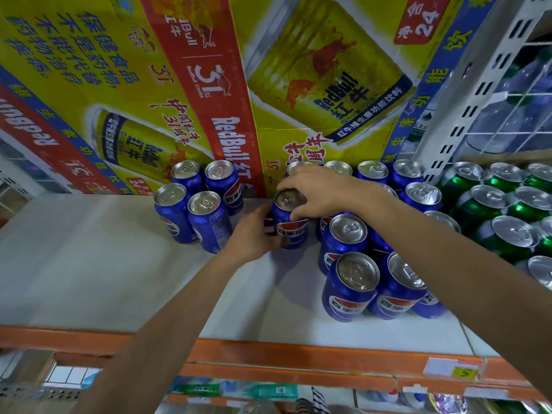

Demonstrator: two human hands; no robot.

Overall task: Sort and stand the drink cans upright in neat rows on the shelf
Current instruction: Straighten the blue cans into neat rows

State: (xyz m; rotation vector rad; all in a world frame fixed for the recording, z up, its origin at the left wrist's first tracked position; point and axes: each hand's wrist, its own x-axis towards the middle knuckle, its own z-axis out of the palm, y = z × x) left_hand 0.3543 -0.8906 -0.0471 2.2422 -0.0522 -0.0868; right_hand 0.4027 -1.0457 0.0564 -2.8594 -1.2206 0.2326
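1. Both hands meet on one blue can (pixel 291 231) that stands upright near the middle back of the white shelf (pixel 89 264). It sits in the gap between two groups of the same cans.
2. Its label shows the red, white and blue Pepsi globe with Chinese characters across the white band.
3. The left hand (pixel 257 234) reaches in from below, forearm stretched forward, and its fingers curl round the can's lower left side.
4. The right hand (pixel 310 192) comes in from the right, wrist bent down, with its fingertips gripping the can's top rim from above.
5. To the left, four blue cans (pixel 191 204) stand upright in a tight square.
6. To the right, more blue cans (pixel 358 264) stand upright in rows running toward the front edge.
7. Green cans (pixel 493 210) stand beyond them at the far right, with no label that can be read.
8. Yellow and red cartons (pixel 209 85) fill the back, printed "RedBull", "RedBull CHINA", "31" and "24" among Chinese text.
9. An orange shelf edge (pixel 268 351) carries a price tag (pixel 463 373) with a yellow patch marked "5".
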